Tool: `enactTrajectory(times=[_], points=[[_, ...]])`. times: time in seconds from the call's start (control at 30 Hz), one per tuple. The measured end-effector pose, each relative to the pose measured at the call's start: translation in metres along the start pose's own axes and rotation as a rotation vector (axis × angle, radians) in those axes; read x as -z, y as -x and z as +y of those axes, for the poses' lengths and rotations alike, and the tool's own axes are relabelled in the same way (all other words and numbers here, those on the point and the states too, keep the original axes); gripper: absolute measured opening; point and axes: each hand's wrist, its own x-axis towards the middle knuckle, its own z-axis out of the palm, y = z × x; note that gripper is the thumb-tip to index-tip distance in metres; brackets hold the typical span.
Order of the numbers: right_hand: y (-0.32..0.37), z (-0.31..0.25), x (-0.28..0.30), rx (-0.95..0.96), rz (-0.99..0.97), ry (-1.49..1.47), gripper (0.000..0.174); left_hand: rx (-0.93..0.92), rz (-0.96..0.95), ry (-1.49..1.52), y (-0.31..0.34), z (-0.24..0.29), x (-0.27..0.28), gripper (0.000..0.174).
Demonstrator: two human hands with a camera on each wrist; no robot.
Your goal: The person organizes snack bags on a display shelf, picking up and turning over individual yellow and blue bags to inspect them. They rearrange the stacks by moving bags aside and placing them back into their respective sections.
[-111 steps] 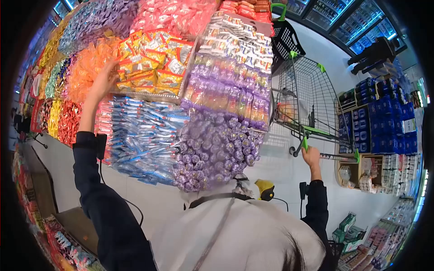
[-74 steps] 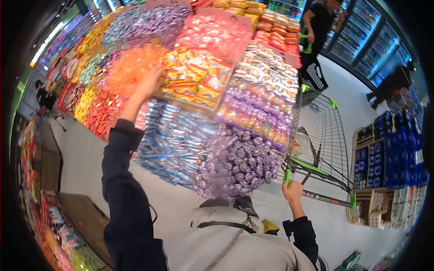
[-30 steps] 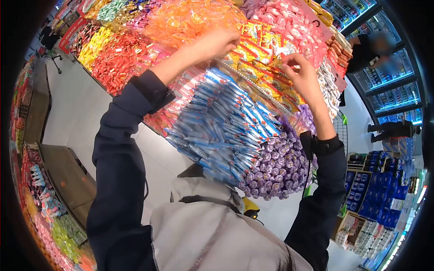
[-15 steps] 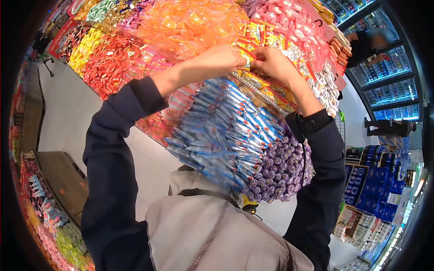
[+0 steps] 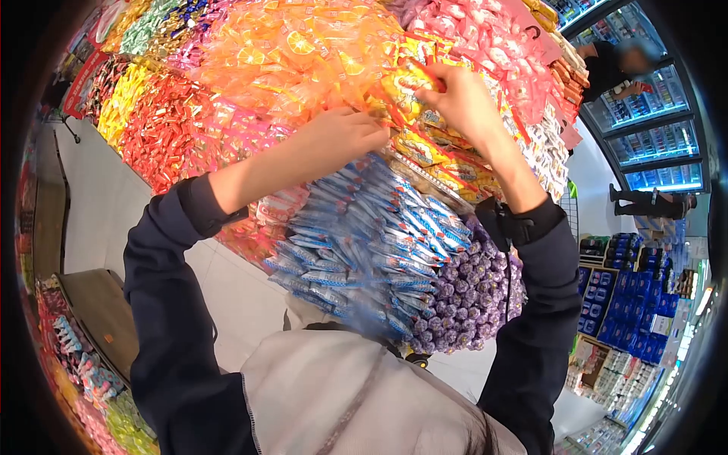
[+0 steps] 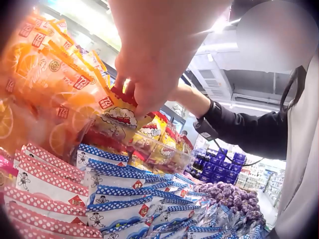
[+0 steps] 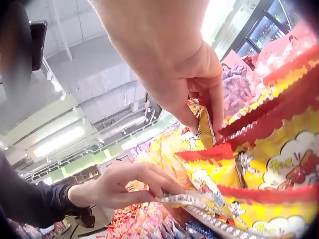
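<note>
Glossy, crinkled orange-slice bags (image 5: 296,53) heap above flat blue-dotted sachets (image 5: 364,227). Between them, in a clear bin (image 5: 415,173), lie yellow snack packets (image 5: 436,148) with red serrated edges. The right hand (image 5: 459,102) pinches one packet's top corner. The left hand (image 5: 345,136) curls its fingertips (image 6: 142,102) over another's crimped edge.

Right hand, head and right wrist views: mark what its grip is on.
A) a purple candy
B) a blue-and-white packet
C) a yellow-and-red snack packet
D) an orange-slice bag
C: the right hand pinches the top edge of a yellow-and-red snack packet between thumb and fingers, above the pile of like packets; the blue-and-white packets lie lower, untouched by it.
</note>
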Motion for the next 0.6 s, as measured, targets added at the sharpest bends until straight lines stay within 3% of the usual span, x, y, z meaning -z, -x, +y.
enactTrajectory(times=[0.2, 0.5, 0.6], points=[[0.006, 0.003, 0.008, 0.026, 0.029, -0.001, 0.023, 0.042, -0.046, 0.074, -0.003, -0.007, -0.001, 0.017], [-0.003, 0.000, -0.026, 0.152, -0.237, 0.171, 0.016, 0.198, 0.001, 0.166, -0.014, -0.020, -0.012, 0.011], [-0.015, 0.008, -0.034, 0.155, -0.314, 0.172, 0.017, 0.200, 0.101, 0.245, -0.021, -0.019, -0.008, 0.011]])
